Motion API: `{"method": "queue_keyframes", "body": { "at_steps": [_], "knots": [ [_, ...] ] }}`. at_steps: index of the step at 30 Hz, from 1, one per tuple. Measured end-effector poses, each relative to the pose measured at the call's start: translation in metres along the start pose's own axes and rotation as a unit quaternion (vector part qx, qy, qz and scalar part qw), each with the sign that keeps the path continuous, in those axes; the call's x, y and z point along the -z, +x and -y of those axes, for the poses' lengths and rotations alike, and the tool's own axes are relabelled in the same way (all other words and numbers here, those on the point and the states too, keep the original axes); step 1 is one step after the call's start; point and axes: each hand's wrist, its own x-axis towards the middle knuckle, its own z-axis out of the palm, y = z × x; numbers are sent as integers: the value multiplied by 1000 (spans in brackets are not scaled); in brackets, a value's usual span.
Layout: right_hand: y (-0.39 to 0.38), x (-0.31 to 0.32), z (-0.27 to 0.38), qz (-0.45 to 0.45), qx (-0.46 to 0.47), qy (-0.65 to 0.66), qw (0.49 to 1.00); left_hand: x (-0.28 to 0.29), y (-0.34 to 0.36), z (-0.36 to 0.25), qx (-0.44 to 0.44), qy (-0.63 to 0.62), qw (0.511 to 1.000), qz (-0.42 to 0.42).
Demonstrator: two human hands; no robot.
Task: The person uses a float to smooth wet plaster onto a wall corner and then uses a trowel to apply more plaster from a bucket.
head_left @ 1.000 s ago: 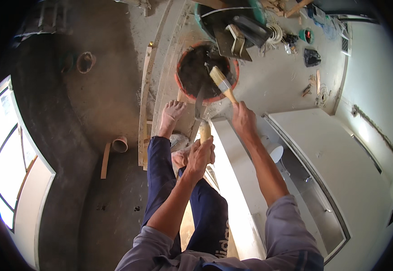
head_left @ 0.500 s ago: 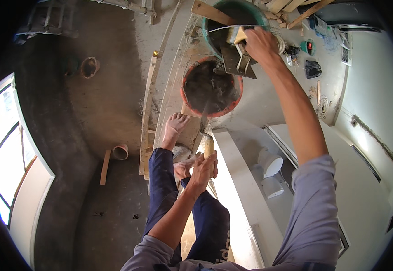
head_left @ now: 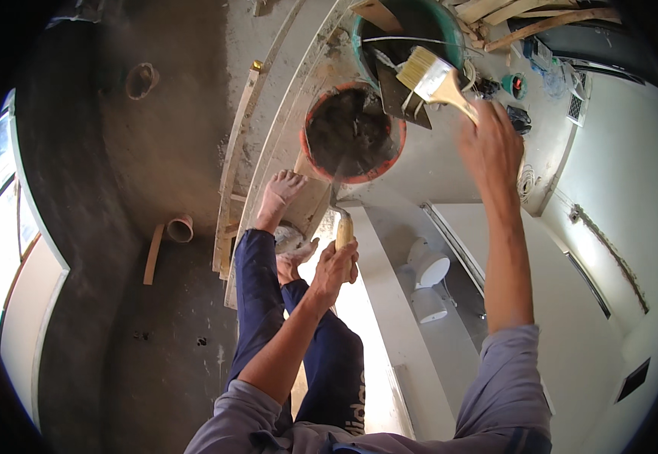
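Note:
My right hand (head_left: 493, 145) is closed round the wooden handle of a wide paintbrush (head_left: 429, 76). Its pale bristles point up and left, over a flat plastering trowel (head_left: 402, 98) that rests by the rim of a green tub (head_left: 456, 38). Lower down, my left hand (head_left: 334, 271) grips the wooden handle of a pointed trowel (head_left: 344, 227). That trowel's blade reaches the near rim of an orange-rimmed bucket (head_left: 398, 155) holding dark wet mortar (head_left: 348, 129).
My bare feet (head_left: 280, 193) stand on narrow planks (head_left: 298, 113). A long timber (head_left: 242, 136) runs along their left side. Dark plastered surface with pipe openings (head_left: 180, 228) lies at left. Scrap wood (head_left: 495, 11) is piled at the far right; a white toilet (head_left: 429, 268) stands lower right.
My right hand has drawn the paintbrush back from the green tub, toward me and right, so its bristles now show. My left hand still holds the pointed trowel. The view has shifted slightly.

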Motion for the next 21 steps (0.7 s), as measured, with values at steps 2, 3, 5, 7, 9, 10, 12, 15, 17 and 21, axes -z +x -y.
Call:
{"method": "queue_keyframes", "body": {
  "at_steps": [2, 3, 5, 7, 9, 10, 12, 15, 17, 21],
  "knots": [
    [-30, 35, 6, -4, -25, 13, 1000, 4, 4, 7, 4, -11, 1000, 8],
    [-44, 48, 10, -1, -39, 27, 999, 7, 8, 10, 9, -20, 1000, 20],
    [-69, 69, 14, 8, -41, 40, 998, 6, 6, 12, 14, -4, 1000, 17],
    [-88, 79, 19, 23, -47, 66, 996, 8, 7, 17, 16, -6, 1000, 3],
    [-103, 89, 26, 50, -63, 91, 993, 10, 9, 18, 24, 4, 1000, 14],
    [-110, 89, 27, 41, -53, 99, 993, 12, 10, 19, 28, 9, 999, 19],
    [-124, 88, 28, 22, -37, 113, 993, 10, 9, 22, 24, 1, 1000, 19],
    [-139, 88, 37, 41, -86, 145, 985, 6, 4, 20, 21, 5, 1000, 8],
    [-147, 86, 40, 36, -94, 149, 984, 6, 3, 21, 21, 5, 1000, 6],
    [-160, 86, 42, 0, -78, 152, 985, 10, 4, 27, 17, -8, 1000, 10]
  ]
}}
